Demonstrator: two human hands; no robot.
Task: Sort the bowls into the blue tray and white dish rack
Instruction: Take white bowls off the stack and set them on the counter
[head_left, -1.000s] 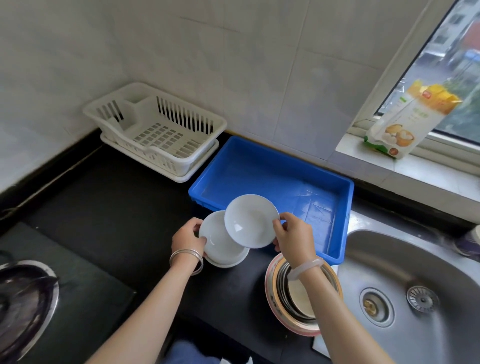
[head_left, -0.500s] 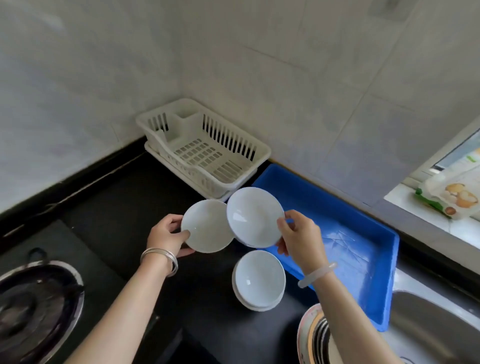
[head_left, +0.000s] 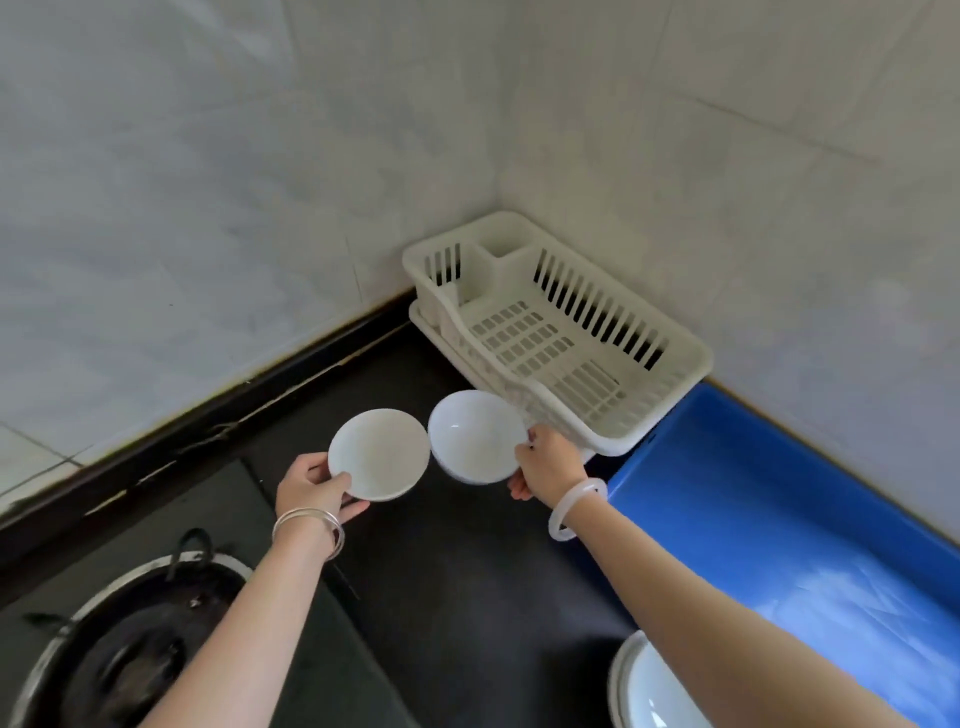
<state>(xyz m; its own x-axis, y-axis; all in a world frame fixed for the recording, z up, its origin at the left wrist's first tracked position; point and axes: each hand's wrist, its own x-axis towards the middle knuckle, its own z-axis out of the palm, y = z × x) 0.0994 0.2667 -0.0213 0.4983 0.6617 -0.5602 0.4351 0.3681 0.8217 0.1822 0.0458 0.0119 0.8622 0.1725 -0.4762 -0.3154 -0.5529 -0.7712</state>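
My left hand (head_left: 310, 491) holds a white bowl (head_left: 379, 454) by its near rim, above the black counter. My right hand (head_left: 548, 463) grips a second white bowl (head_left: 474, 435) by its right rim, just in front of the white dish rack (head_left: 685, 364) in the corner. The two bowls are side by side and almost touch. The rack holds nothing. To the right lies the blue tray (head_left: 727, 499), also with nothing in it. A stack of white bowls (head_left: 649, 691) shows at the bottom edge, partly hidden by my right arm.
A gas burner (head_left: 124, 649) sits at the lower left on the black counter (head_left: 467, 571). Tiled walls meet in the corner behind the rack.
Both hands have carried their bowls left and forward, close to the dish rack's front. The view has swung left; the sink is out of sight and the stack is at the bottom edge.
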